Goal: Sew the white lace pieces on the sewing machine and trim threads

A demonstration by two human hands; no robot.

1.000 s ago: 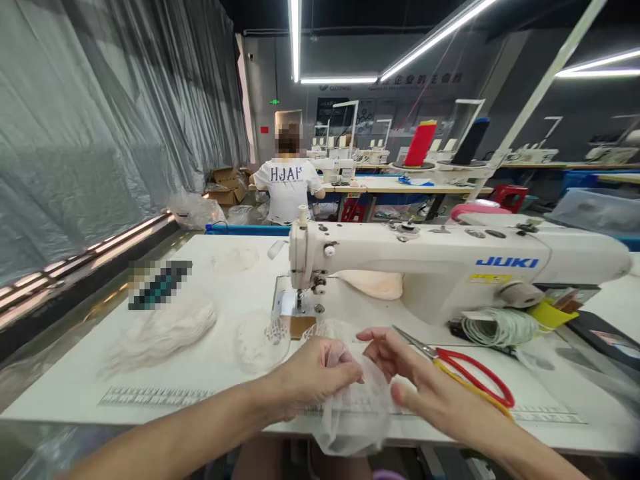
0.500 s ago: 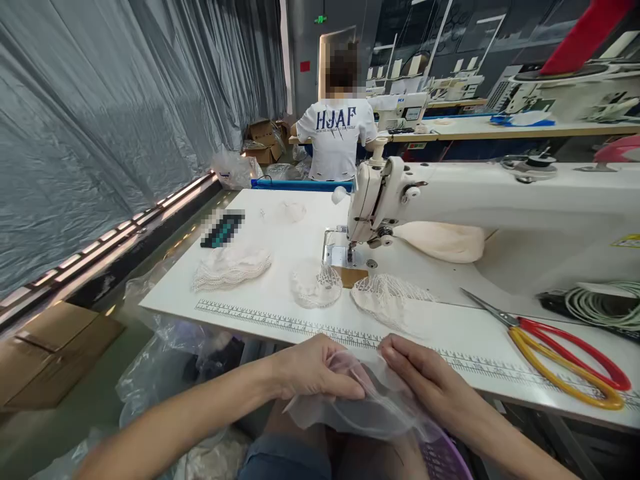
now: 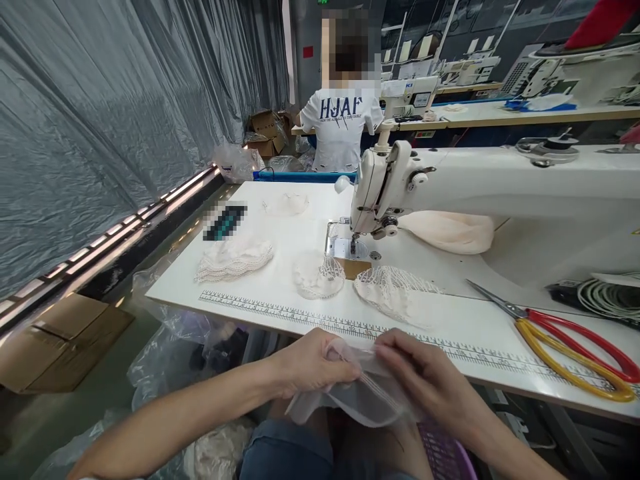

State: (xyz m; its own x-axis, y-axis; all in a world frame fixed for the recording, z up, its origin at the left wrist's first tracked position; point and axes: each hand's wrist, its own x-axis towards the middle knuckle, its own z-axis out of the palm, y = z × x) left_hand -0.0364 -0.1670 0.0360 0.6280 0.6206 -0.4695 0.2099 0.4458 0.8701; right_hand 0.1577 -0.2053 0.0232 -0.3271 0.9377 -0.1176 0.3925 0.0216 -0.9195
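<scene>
A sheer white piece of fabric [image 3: 350, 403] hangs between my hands, over my lap, just in front of the table edge. My left hand [image 3: 320, 363] pinches its gathered left part between thumb and fingers. On the other side, my right hand [image 3: 420, 373] grips its upper right edge, fingers curled. Just beyond my hands lie two lacy cream pieces, a rounded one [image 3: 319, 277] and a longer one [image 3: 393, 293]. The sewing machine [image 3: 373, 193] stands behind them, its needle over the metal plate.
A stack of lacy pieces [image 3: 234, 259] lies on the white table [image 3: 175, 283] at left. Scissors [image 3: 565, 347] with red and yellow handles rest at right. A purple basket [image 3: 445, 453] stands by my leg. A person in a white shirt [image 3: 341, 133] sits ahead.
The view has shifted slightly, with the table appearing higher and a little to the right. Both hands still hold the sheer fabric, and its folds have changed a little.
</scene>
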